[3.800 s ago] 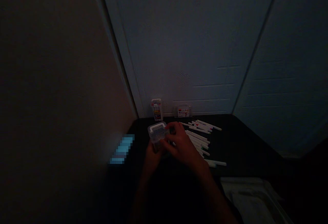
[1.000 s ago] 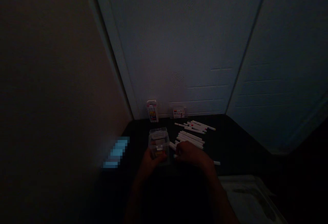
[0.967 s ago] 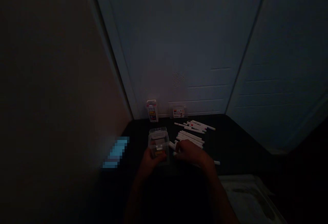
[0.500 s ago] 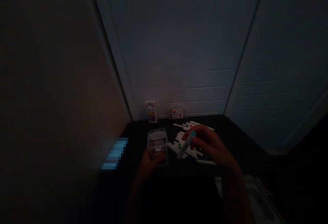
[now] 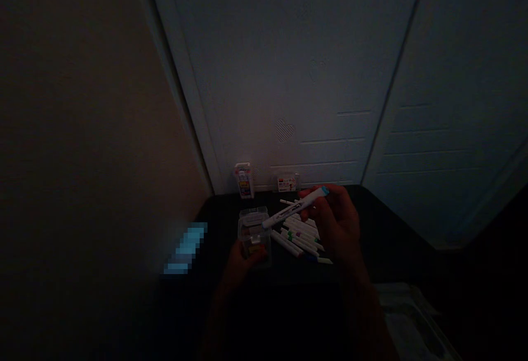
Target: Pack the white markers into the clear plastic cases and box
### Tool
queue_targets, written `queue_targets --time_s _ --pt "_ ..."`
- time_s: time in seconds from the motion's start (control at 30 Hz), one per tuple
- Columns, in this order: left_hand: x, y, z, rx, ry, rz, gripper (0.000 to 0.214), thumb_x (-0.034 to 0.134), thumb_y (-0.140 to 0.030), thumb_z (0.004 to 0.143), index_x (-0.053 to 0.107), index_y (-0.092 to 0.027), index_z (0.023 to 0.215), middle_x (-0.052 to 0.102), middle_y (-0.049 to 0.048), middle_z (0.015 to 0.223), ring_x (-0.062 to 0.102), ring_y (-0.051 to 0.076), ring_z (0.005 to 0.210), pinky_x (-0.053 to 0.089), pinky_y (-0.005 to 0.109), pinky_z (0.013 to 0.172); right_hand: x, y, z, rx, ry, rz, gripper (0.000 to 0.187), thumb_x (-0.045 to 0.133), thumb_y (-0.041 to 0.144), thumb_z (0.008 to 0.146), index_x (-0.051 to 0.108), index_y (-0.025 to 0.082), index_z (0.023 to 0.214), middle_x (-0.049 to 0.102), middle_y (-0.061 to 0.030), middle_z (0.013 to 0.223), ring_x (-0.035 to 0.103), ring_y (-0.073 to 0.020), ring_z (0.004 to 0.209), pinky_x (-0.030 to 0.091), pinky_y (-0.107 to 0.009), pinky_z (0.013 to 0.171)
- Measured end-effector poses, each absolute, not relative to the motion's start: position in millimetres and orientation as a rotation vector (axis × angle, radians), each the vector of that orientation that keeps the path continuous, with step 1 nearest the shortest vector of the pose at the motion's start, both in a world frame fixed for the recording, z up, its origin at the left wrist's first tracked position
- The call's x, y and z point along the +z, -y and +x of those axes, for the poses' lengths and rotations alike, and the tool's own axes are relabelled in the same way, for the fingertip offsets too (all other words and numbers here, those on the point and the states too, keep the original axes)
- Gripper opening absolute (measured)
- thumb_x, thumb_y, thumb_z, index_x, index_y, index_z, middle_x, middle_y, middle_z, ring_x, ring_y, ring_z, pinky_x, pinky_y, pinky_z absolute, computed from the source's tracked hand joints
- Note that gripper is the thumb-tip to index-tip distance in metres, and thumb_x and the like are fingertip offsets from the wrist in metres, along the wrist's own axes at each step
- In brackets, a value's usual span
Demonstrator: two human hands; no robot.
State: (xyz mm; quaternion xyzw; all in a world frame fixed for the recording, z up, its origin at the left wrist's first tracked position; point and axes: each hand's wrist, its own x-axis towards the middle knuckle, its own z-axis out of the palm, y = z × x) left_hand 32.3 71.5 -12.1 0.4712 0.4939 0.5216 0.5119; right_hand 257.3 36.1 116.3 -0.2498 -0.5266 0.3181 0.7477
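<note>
The scene is very dark. My left hand (image 5: 239, 262) grips the near side of a small clear plastic box (image 5: 254, 234) that stands on the black table (image 5: 379, 234). My right hand (image 5: 336, 223) is raised above the table and pinches a white marker with a blue cap (image 5: 295, 208), which points left and down toward the box's top. Below my right hand lies a heap of several white markers (image 5: 299, 237) with coloured caps.
Two small clear packs, one tall (image 5: 244, 180) and one low (image 5: 287, 182), stand against the back wall. A pale tray or lid (image 5: 406, 322) sits at the near right. A blurred bluish patch (image 5: 185, 249) glows at the table's left edge.
My right hand picked a blue-capped marker from the heap and lifted it up, swinging its end toward the box. My left hand has stayed on the box.
</note>
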Motion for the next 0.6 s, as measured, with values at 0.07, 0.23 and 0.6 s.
queue_targets --time_s 0.07,0.23,0.6 --pt "-11 -71 33 1.246 -1.173 1.145 0.070 0.097 -0.036 0.054 0.069 -0.018 0.116 0.081 0.0106 0.107 0.078 0.032 0.100 0.063 0.041 0.086 115 -41 252 0.703 1.074 -0.549 0.022 0.070 0.043 0.096 0.062 0.028 0.109 0.077 -0.0030 0.103 0.064 -0.0123 0.066 0.058 -0.032 0.070" --pt "-15 -73 33 1.261 -1.194 1.143 0.072 0.098 -0.039 0.053 0.068 -0.014 0.114 0.081 0.0121 0.103 0.078 0.032 0.095 0.063 0.040 0.081 117 -48 243 0.809 0.904 -0.526 0.025 0.072 0.043 0.093 0.061 0.026 0.108 0.076 -0.0022 0.099 0.063 -0.0109 0.065 0.055 -0.027 0.065" --pt "-18 -74 32 1.266 -1.179 1.110 0.073 0.099 -0.039 0.052 0.068 -0.016 0.114 0.081 0.0116 0.106 0.078 0.032 0.098 0.063 0.043 0.087 99 -73 241 1.139 0.431 -0.374 0.016 0.084 0.020 0.072 0.069 0.020 0.077 0.074 0.0022 0.081 0.072 -0.0116 0.079 0.062 -0.021 0.074"
